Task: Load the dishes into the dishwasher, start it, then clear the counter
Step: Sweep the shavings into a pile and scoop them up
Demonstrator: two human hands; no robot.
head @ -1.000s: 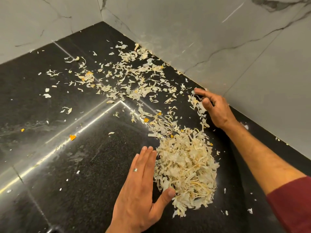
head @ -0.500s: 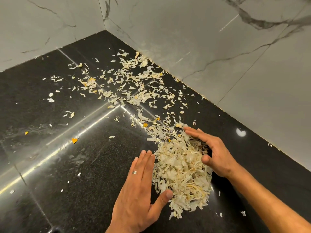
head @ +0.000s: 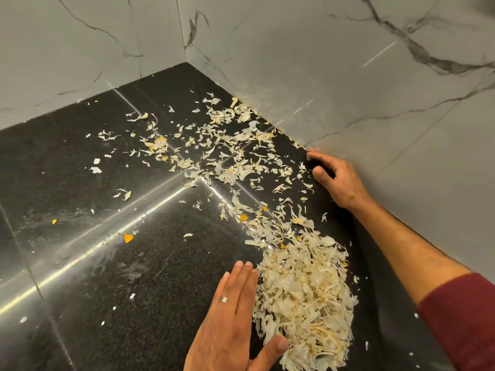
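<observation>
Right hand (head: 337, 178) moved from peel pile (head: 305, 298) to wall; forearm cut off

Corner: grey-veined white marble wall tiles (head: 294, 62) meet glossy black speckled stone tabletop (head: 80, 170); bright light streaks reflected.

Silver ring (head: 223, 299) on left hand (head: 230, 325), maroon sleeve (head: 466, 317), perhaps pushed up, right arm

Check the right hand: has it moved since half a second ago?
Yes. The right hand has gone from the pile of peelings back out to the marble wall, its fingertips now at the wall's foot, while the left hand flanks the pile.
</observation>
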